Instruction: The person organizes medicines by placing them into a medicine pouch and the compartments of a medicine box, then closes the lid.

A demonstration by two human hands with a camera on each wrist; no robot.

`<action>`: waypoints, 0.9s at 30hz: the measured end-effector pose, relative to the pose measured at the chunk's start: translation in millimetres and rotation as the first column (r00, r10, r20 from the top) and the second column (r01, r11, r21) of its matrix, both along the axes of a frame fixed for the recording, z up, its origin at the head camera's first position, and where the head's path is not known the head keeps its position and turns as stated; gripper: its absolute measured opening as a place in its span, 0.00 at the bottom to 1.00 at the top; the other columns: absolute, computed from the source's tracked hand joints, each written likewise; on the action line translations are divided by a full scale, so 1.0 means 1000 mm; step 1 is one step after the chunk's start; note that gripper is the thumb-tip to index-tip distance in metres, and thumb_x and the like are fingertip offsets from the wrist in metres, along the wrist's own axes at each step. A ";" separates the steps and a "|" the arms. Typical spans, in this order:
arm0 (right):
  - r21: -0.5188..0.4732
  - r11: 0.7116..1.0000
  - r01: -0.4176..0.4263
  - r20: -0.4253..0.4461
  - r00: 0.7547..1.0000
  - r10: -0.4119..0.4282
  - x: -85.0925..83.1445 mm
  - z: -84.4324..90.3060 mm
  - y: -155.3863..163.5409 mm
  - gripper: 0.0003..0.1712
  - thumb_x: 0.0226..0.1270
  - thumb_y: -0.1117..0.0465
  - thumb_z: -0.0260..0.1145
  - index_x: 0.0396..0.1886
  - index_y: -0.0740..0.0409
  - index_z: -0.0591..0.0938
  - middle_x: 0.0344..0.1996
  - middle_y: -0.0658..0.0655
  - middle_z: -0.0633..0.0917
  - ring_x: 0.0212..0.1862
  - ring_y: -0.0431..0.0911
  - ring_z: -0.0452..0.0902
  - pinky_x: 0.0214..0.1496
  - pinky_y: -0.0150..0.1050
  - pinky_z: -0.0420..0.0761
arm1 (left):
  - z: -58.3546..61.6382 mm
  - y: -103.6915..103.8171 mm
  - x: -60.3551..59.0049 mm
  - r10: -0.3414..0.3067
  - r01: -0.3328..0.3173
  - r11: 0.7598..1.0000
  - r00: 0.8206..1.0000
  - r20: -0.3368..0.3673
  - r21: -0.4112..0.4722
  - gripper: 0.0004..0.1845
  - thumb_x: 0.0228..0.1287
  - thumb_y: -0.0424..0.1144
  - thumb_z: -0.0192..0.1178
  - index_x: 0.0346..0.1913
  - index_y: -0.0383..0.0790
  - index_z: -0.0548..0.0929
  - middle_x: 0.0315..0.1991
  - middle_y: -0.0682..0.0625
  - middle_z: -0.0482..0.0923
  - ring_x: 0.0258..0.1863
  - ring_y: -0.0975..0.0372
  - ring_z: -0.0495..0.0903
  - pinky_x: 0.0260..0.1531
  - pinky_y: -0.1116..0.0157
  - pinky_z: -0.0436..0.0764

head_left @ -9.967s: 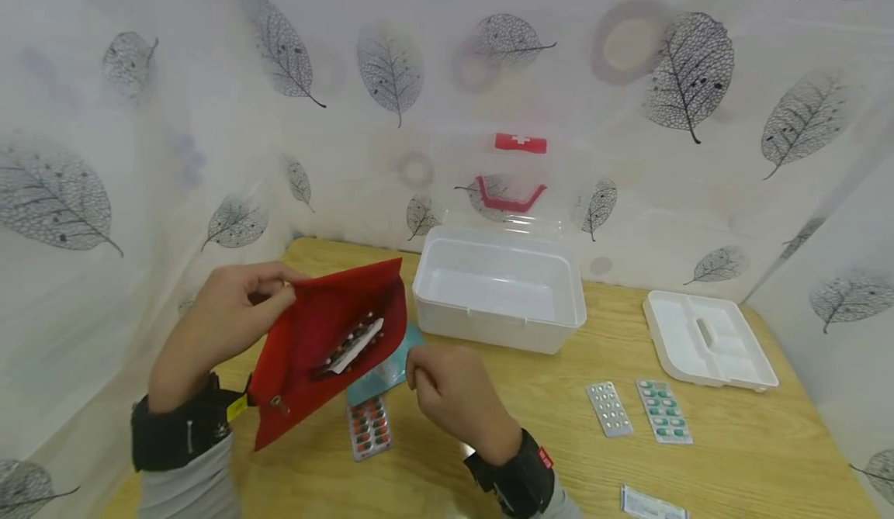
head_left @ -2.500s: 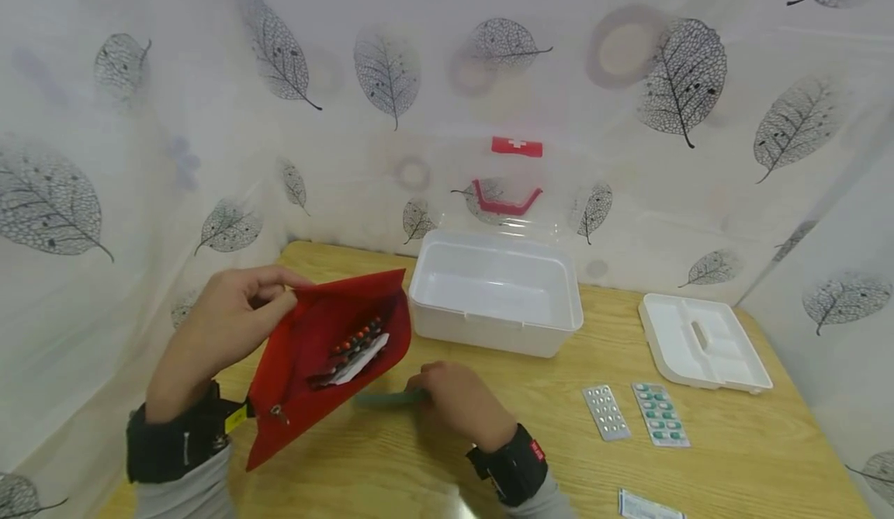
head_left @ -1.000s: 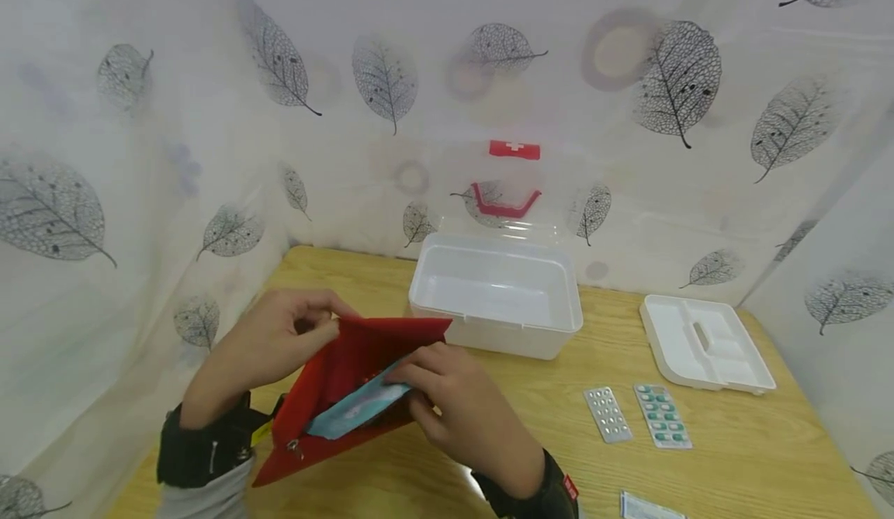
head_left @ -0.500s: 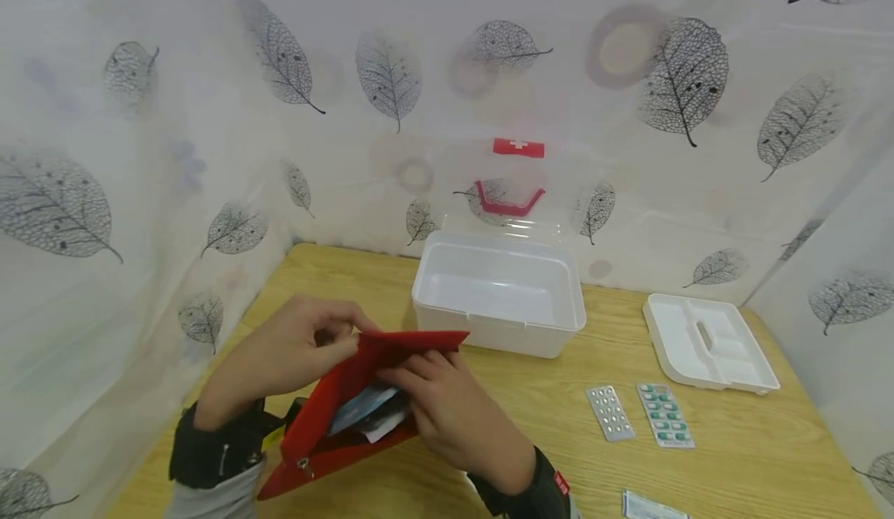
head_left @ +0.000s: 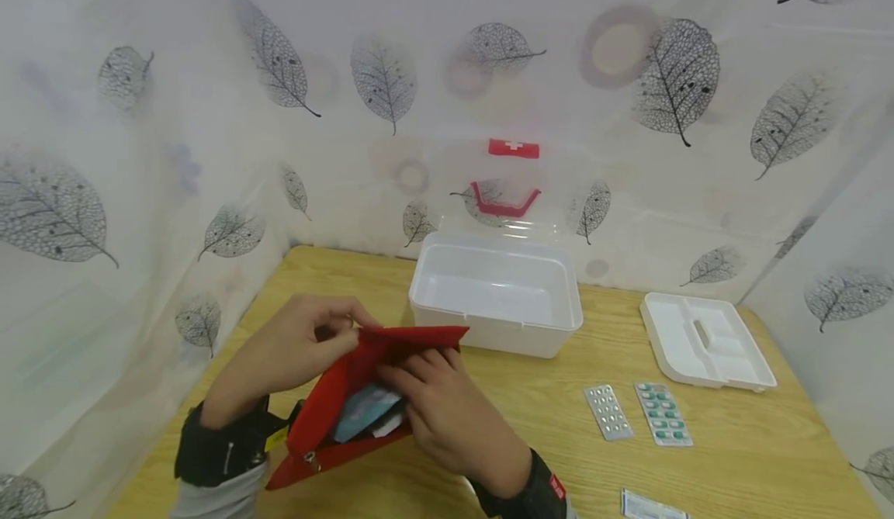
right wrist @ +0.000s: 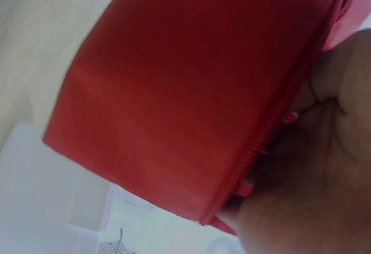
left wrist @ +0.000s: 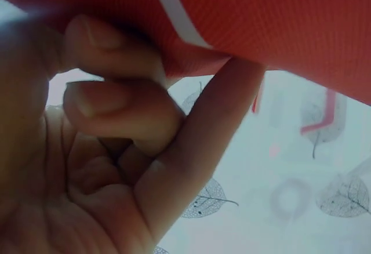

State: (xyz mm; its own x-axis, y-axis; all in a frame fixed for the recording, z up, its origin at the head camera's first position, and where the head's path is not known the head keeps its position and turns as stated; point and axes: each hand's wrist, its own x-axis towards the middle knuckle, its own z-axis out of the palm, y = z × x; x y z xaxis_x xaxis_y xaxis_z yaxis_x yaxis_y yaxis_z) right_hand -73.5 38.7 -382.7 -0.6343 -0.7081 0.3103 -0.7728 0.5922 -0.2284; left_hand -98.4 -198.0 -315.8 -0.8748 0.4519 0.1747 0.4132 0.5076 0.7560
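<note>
My left hand (head_left: 300, 348) pinches the upper edge of a red zip pouch (head_left: 324, 410) between thumb and index finger, and its mouth gapes toward me. In the left wrist view, the other fingers (left wrist: 127, 106) curl beneath the red fabric. Inside the pouch lie a light blue flat packet (head_left: 365, 412) and a white slip (head_left: 387, 424). My right hand (head_left: 454, 418) reaches into the mouth with extended fingers beside the packet, their tips hidden by the pouch. From the right wrist view, the pouch's outer face (right wrist: 168, 91) covers those fingers.
A white first-aid box (head_left: 496, 294) with its clear lid raised stands behind the pouch. To the right lie a silver blister pack (head_left: 608, 413), a green-and-white capsule blister pack (head_left: 663, 415), a small white-and-blue packet (head_left: 651, 505) and a white divided tray (head_left: 708, 340).
The light blue packet and a red-capsule blister pack have left the table; the packet is now in the pouch, pushed deeper by my right hand. My left hand and pouch have shifted right.
</note>
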 end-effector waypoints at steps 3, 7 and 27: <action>-0.082 0.997 0.008 -0.019 1.000 -0.009 0.002 0.005 0.001 0.27 0.66 0.66 0.56 0.65 0.51 0.80 0.58 0.49 0.82 0.63 0.45 0.72 0.69 0.47 0.68 | 0.001 -0.003 0.000 0.038 -0.038 0.999 0.999 0.006 0.039 0.15 0.63 0.24 0.56 0.42 0.44 0.87 0.17 0.59 0.74 0.16 0.68 0.69 0.18 0.68 0.71; -0.244 0.970 -0.019 -0.010 1.000 0.017 0.008 0.013 0.000 0.24 0.64 0.67 0.57 0.59 0.52 0.83 0.57 0.47 0.82 0.62 0.42 0.73 0.70 0.43 0.70 | 0.002 -0.005 -0.001 0.076 -0.080 0.992 0.996 0.050 0.102 0.15 0.66 0.25 0.54 0.45 0.44 0.87 0.15 0.56 0.70 0.13 0.69 0.59 0.13 0.68 0.62; -0.402 0.912 -0.085 -0.171 0.985 0.016 0.031 0.021 -0.018 0.14 0.63 0.46 0.74 0.44 0.45 0.84 0.44 0.43 0.80 0.53 0.39 0.70 0.55 0.37 0.69 | -0.005 0.019 -0.003 0.182 -0.227 0.928 0.968 0.171 0.295 0.14 0.75 0.33 0.53 0.38 0.44 0.89 0.41 0.48 0.87 0.44 0.51 0.83 0.38 0.58 0.87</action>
State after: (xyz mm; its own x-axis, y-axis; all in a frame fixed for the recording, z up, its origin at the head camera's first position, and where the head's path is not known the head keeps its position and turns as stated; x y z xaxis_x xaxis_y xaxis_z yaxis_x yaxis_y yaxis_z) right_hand -42.8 20.9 -362.0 -0.5183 -0.5283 0.6725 -0.8457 0.4335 -0.3111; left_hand -101.3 -178.9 -320.8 -0.9679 0.2034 0.1479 0.2055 0.3011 0.9312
